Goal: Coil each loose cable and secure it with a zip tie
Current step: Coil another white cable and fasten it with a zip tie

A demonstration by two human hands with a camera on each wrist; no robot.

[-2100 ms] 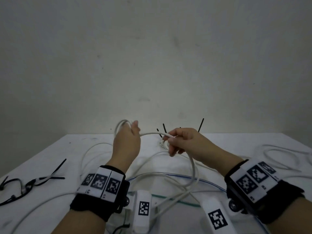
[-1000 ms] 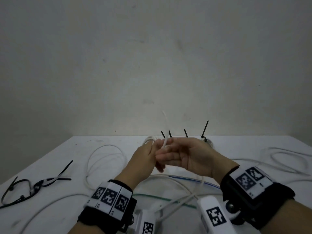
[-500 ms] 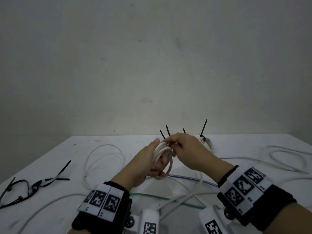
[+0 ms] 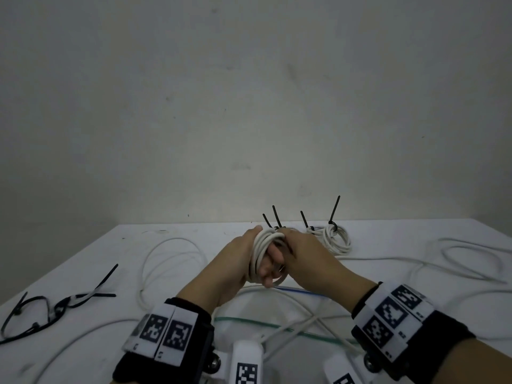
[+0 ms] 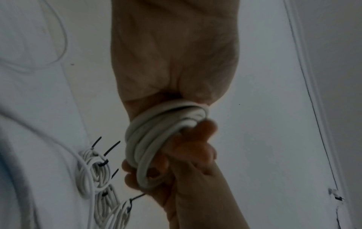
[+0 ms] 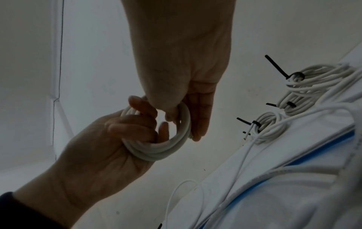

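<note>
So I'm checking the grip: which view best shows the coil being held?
The right wrist view: the white coil shows as an open ring around the left hand's fingers. The left wrist view shows its stacked loops edge-on; the head view mostly hides it between the hands.

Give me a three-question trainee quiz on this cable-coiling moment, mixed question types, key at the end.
1. True or false: the white coil held between the left hand and the right hand already has a zip tie on it.
2. Multiple choice: the loose black zip ties lie on the table's A) left side, B) right side, C) far edge.
3. Fill in: the finished coils by the far edge are bound with ties of the colour ____.

Key: 1 false, since no tie shows on it in any view. 2 A. 3 black.
</note>
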